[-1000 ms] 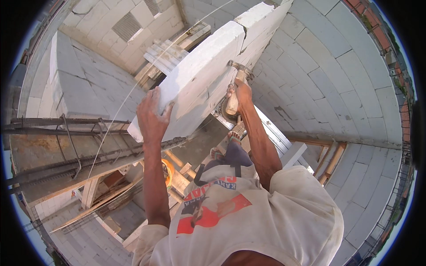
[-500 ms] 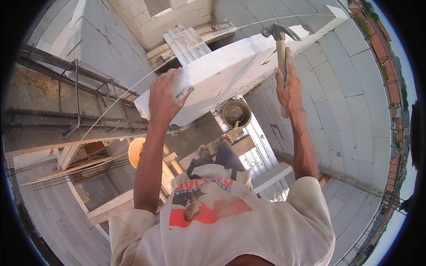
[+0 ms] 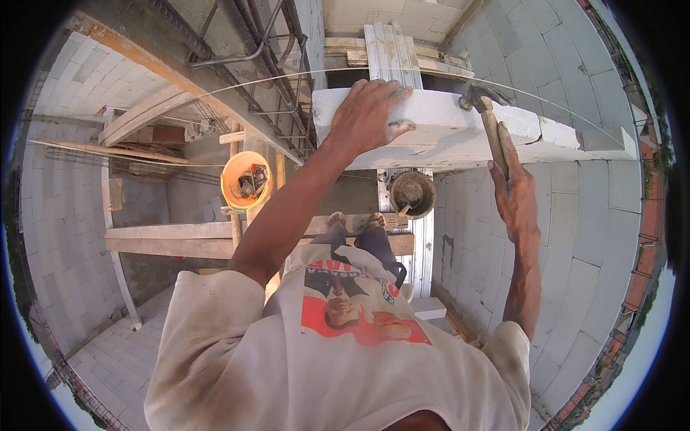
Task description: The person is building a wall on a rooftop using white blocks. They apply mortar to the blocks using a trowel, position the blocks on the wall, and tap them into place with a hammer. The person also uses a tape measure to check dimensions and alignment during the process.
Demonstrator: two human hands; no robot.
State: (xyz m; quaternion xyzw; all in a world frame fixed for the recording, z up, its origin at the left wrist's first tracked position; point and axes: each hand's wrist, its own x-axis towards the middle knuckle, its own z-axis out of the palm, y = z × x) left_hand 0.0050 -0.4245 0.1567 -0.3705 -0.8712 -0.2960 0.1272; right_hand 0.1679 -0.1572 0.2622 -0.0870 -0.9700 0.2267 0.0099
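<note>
A white aerated concrete block [image 3: 431, 122] lies along the top of the wall, with a crack or joint toward its right. My left hand [image 3: 370, 115] grips its left part, fingers over the top and thumb against the near face. In my right hand [image 3: 516, 194] is a claw hammer [image 3: 491, 129], held by its wooden handle. The hammer's head is at the block's top near edge, right of my left hand; whether they touch I cannot tell. A thin string [image 3: 345, 70] runs taut just beyond the block.
Steel reinforcing bars [image 3: 269, 57] rise left of the block. Below stand a mortar bucket [image 3: 412, 194] and an orange bucket [image 3: 246, 179] with tools inside. My feet are on wooden planks [image 3: 172, 238]. A tall block wall [image 3: 546, 237] stands at the right.
My view has turned, so the block now lies more level across it. The hammer has come down from above the block to its top edge. My left hand stays on the block.
</note>
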